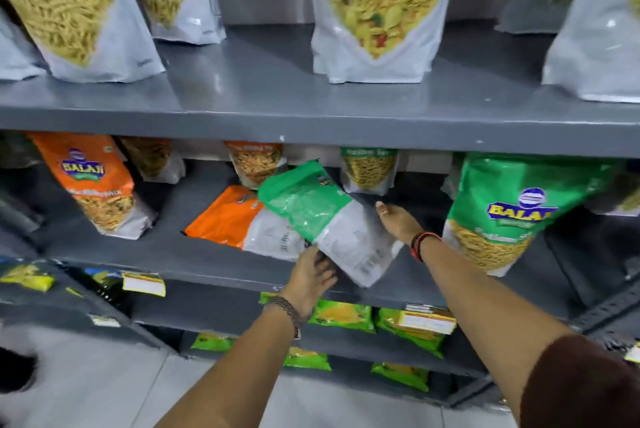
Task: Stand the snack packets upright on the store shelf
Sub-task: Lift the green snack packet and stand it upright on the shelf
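A green and white snack packet (325, 216) is tilted above the middle grey shelf (207, 265), its back side facing me. My left hand (310, 280) is under its lower edge, fingers against it. My right hand (398, 221) presses on its right side from behind. An orange and white packet (239, 220) lies flat on the same shelf, just left of the green one and partly under it. An orange packet (93, 185) stands upright at the left and a green packet (509, 209) stands upright at the right.
Smaller packets (369, 169) stand at the back of the middle shelf. The top shelf (311, 119) holds tall white packets (377, 12). Lower shelves carry small green packets (343, 315) with yellow price tags (143, 284). Pale floor tiles lie below.
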`<state>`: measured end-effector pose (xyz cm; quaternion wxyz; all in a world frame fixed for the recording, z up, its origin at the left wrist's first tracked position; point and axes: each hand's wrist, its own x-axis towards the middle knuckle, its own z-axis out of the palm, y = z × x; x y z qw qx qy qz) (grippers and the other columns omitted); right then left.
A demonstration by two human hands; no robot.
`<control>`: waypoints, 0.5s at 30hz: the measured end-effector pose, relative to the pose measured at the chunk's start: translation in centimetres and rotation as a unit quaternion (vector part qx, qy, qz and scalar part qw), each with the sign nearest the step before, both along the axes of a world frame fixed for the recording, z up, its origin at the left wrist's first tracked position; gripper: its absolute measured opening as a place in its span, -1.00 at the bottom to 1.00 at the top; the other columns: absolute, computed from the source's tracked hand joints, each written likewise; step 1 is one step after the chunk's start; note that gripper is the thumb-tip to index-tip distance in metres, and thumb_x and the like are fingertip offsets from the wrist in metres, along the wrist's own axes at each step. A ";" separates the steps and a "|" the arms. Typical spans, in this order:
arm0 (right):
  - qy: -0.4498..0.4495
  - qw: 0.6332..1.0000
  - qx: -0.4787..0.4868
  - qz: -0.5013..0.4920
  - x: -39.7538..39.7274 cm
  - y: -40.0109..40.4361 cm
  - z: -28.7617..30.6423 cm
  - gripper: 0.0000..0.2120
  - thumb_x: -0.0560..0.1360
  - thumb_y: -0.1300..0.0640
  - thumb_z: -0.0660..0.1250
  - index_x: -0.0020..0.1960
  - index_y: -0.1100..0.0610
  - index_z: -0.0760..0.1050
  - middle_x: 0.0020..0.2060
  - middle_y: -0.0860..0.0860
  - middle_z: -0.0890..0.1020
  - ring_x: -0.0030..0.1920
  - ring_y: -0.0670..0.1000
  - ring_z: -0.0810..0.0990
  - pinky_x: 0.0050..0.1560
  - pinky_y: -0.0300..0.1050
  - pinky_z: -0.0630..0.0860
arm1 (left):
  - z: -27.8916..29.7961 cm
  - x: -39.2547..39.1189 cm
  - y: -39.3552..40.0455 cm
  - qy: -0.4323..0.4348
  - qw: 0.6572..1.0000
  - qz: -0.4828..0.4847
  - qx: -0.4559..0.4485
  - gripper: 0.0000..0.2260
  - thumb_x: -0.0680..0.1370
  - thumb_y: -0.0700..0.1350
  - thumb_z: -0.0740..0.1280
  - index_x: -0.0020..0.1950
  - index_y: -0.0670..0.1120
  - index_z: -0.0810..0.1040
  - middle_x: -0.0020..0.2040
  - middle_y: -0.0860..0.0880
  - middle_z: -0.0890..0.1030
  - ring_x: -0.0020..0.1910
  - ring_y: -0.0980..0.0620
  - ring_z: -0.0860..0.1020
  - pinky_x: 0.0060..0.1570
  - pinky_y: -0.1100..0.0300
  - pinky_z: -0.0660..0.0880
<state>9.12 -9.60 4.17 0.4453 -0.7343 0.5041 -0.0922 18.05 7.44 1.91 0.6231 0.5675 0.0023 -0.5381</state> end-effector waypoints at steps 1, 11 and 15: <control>0.007 1.000 0.012 -0.012 0.7 -0.4 -0.2 -0.47 0.60 -0.09 -0.02 0.23 0.28 0.49 0.27 0.28 0.52 0.28 0.24 0.48 0.23 -0.03 0.37 | -0.1 0.2 -0.4 0.008 1.000 -0.008 -0.007 -0.52 0.58 0.07 0.14 0.42 -0.15 0.31 0.37 -0.19 0.41 0.33 -0.17 0.40 0.25 0.02 0.37; -0.050 0.982 0.101 -0.150 2.5 -1.6 -2.0 -0.73 0.50 0.32 0.20 0.15 0.33 0.51 0.05 0.26 0.58 -0.07 0.12 0.55 0.08 0.06 0.53 | -2.7 3.3 -2.0 0.023 0.998 -0.041 -0.048 -0.58 0.55 0.12 0.19 0.28 -0.12 0.47 0.06 -0.09 0.64 -0.04 -0.05 0.62 -0.22 0.11 0.62; -0.131 0.965 0.099 -0.205 1.2 -0.6 -1.3 -0.70 0.45 0.49 0.10 -0.18 0.27 0.57 -0.49 -0.05 0.64 -0.51 -0.15 0.55 -0.48 -0.36 0.46 | -1.7 3.7 -2.5 -0.075 0.994 -0.023 -0.072 -0.55 0.56 0.10 0.17 0.34 -0.14 0.42 0.25 -0.17 0.58 0.17 -0.12 0.58 0.19 -0.09 0.50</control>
